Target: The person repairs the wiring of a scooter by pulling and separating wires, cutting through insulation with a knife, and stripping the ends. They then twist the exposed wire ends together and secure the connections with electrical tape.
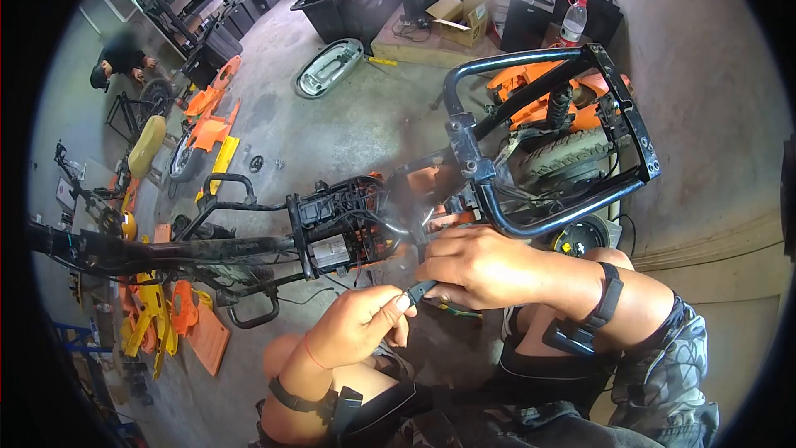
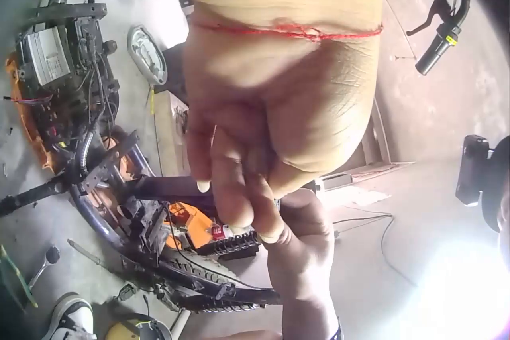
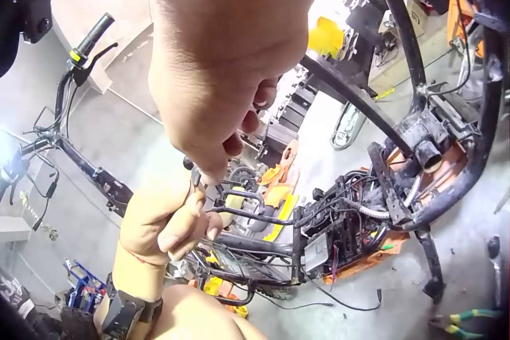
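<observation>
Piece, small, dark point(image 1: 420, 290), held between both hands in front of the seated person's knees, just beside a partly stripped vehicle frame point(image 1: 580, 210). Left hand point(image 1: 361, 323): thumb and fingers pinched together on the near end of the piece; thin red cord point(image 1: 313, 354) round the wrist. Right hand point(image 1: 481, 267): fingers curled, clamped on the far end; black strap point(image 1: 609, 294) on the forearm. Frame fittings: black tubular loop at the rear, treaded tyre point(image 1: 572, 153) under it, silver box point(image 1: 330, 255) among cables near mid-length. On the concrete floor point(image 1: 381, 116): pliers point(image 3: 462, 324) with green and yellow handles, oval grey shell point(image 1: 329, 69), orange and yellow panels. Beyond the loop: clear bottle point(image 1: 574, 23), red cap, upright; cardboard box point(image 1: 460, 29), flaps raised.
</observation>
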### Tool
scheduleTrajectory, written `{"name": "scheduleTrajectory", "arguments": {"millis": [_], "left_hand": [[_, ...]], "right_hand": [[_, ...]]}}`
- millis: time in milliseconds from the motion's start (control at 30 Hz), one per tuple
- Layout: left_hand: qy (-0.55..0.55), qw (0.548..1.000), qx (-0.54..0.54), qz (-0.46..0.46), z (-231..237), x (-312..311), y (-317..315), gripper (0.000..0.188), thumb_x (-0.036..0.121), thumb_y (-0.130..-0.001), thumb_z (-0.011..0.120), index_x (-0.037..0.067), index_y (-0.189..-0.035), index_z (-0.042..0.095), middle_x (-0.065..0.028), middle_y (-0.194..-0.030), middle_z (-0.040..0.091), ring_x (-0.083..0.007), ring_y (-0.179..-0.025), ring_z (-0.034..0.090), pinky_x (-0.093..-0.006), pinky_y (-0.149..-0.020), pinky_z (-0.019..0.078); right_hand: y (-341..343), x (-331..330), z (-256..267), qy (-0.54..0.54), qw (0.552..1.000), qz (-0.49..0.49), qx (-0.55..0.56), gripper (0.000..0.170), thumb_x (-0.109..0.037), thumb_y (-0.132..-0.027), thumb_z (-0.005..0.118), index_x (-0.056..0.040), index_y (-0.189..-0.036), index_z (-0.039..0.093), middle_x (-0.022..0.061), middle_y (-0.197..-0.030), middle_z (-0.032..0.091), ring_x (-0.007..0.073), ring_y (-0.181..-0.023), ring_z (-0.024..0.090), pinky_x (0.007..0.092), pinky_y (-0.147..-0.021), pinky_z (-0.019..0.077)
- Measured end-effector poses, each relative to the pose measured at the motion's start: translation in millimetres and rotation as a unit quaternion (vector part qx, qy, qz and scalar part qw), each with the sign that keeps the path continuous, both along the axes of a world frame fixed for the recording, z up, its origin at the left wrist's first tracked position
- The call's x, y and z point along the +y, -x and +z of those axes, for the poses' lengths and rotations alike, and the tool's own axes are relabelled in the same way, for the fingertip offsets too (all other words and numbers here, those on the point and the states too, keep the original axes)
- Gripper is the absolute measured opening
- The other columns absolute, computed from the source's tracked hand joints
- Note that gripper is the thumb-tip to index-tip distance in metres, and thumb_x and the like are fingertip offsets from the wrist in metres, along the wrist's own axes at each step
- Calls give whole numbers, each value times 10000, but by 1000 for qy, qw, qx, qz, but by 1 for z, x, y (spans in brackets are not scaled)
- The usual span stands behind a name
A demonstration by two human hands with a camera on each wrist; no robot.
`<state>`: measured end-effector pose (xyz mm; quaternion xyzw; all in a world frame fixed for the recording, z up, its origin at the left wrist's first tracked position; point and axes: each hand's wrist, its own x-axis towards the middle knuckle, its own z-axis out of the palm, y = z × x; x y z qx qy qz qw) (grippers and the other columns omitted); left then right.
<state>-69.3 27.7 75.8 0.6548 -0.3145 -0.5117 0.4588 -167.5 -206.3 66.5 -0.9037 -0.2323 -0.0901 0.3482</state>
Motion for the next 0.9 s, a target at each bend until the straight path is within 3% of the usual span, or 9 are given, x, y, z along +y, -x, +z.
{"name": "scheduleTrajectory", "arguments": {"millis": [267, 333, 433, 900], "left_hand": [[0, 1000, -12, 13, 0, -1, 2, 258, 166, -1061, 482, -48, -990, 608, -61, -682, 637, -98, -625, 586, -263, -612, 502], [-1, 1000, -13, 9, -1, -1, 1, 256, 166, -1058, 489, -48, -985, 611, -61, -676, 635, -98, -624, 587, -260, -607, 495], [5, 1000, -19, 9, -6, 3, 0, 250, 163, -1055, 495, -46, -986, 614, -57, -676, 638, -96, -621, 585, -257, -602, 490], [-12, 999, -39, -7, -11, 5, -2, 244, 160, -1048, 497, -28, -967, 630, -34, -641, 622, -90, -578, 567, -256, -572, 477]], "right_hand": [[2, 3, -6, -28, 999, -10, 20, 282, -131, -783, 727, -54, -1034, 626, 103, -940, 636, 328, -931, 645, 431, -804, 525], [2, 6, -10, -20, 999, -41, -12, 278, -161, -777, 774, -88, -1022, 664, 68, -876, 626, 302, -844, 664, 402, -703, 544], [5, 8, -9, -33, 998, -54, 0, 273, -164, -782, 773, -102, -1025, 667, 58, -871, 627, 298, -826, 667, 401, -668, 538], [6, 14, -8, -57, 995, -61, 50, 230, -149, -774, 781, -111, -981, 689, 43, -862, 651, 288, -810, 672, 388, -655, 522]]}}
